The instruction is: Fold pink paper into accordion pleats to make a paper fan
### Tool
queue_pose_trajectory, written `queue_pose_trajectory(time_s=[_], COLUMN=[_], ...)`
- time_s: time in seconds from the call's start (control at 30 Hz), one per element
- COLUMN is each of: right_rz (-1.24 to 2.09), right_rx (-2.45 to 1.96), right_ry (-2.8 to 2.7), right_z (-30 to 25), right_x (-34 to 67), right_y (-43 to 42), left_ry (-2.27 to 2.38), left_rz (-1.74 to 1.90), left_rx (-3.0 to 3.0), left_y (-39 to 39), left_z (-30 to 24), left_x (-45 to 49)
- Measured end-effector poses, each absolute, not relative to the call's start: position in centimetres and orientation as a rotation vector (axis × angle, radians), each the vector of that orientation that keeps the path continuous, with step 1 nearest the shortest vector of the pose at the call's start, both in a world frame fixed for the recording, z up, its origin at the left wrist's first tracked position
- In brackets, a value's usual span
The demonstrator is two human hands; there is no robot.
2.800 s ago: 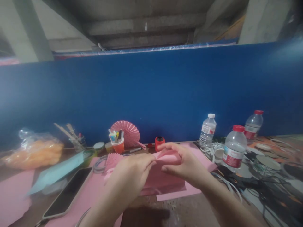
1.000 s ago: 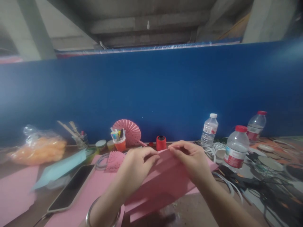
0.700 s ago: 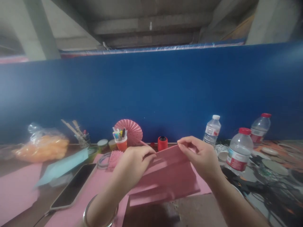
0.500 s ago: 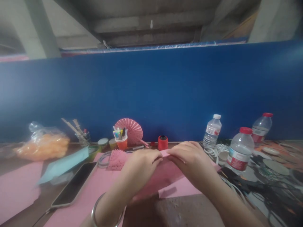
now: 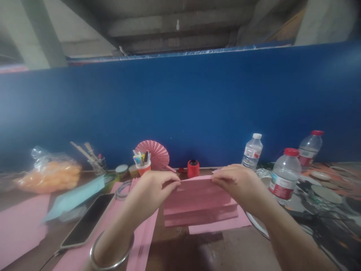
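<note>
A sheet of pink paper [image 5: 200,201] with several crosswise creases hangs above the table, its top edge pinched at both ends. My left hand [image 5: 158,188] is closed on the left end, thumb against fingers, and a silver bangle [image 5: 111,259] circles that wrist. At the right end, my right hand [image 5: 237,182] grips the same edge between thumb and fingers. Below and behind the creased sheet, another pink sheet [image 5: 220,227] lies on the table. More pink paper [image 5: 141,244] lies under my left forearm.
A black-screened phone [image 5: 88,220] lies at left near a light blue sheet [image 5: 76,195] and a bag of orange pieces [image 5: 53,177]. Along the back stand a pleated pink fan [image 5: 156,154], a pen cup [image 5: 143,165] and a red cylinder [image 5: 193,169]. Plastic bottles [image 5: 286,175] stand at right.
My hands have moved apart, the left one leftward and the right one slightly rightward. The pink sheet now hangs more open between them, its creases showing.
</note>
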State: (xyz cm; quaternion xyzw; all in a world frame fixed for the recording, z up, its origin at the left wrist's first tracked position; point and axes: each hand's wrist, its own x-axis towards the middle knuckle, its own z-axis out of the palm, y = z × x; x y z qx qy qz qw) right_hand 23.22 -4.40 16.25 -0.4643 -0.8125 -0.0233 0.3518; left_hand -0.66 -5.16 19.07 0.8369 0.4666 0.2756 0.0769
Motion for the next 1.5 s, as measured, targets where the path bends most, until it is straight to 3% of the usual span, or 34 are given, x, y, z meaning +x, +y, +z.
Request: queue_pose_trajectory(time_s=[0.23,0.47,0.63,0.87,1.23,1.5], right_rz=[-0.115,0.031,0.183,0.189,0.243,0.443], right_rx=[-1.186,-1.266,-1.287,-1.193,-1.364,-1.210], right_ry=[-2.179,-2.138,-2.085,-2.120,-1.959,-1.821], right_z=[15.8,15.1,15.5,14.9,16.6,16.8], right_x=[21.7,20.0,21.0,19.4,26.1,26.2], right_y=[-4.8,-4.7,-4.8,-5.0,-3.9,-3.8], left_ry=[1.343,1.343,1.548,1.215,1.424,1.417], left_rz=[0.783,0.695,0.909,0.744,0.966,1.096], left_rx=[2.559,2.586,2.509,2.405,2.123,2.197], left_y=[-5.3,-4.8,-4.7,-5.1,-4.0,-4.0], left_z=[18.6,18.5,19.2,18.1,19.3,19.3], left_x=[0.7,0.5,-1.1,1.8,-3.8,-3.0])
